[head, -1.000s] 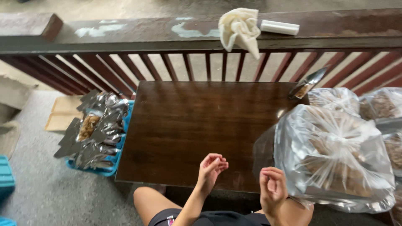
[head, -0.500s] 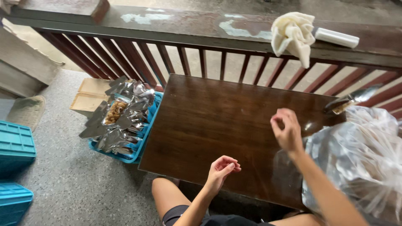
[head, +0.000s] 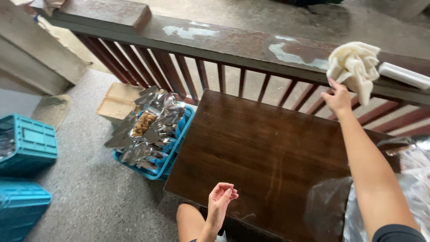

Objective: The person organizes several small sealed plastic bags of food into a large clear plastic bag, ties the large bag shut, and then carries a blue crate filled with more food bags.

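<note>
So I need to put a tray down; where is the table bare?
The table is bare from the railing side to the left hand. Its right end is crowded with plastic bags, under the right hand arm.

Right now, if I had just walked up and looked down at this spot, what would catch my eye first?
Probably the right hand stretched out to the cream cloth draped on the dark railing, fingertips at its lower edge. Next, the bare dark wooden table in the middle, with the left hand loosely curled and empty at its near edge. On the floor to the left, a blue crate brims with shiny silver pouches.
</note>
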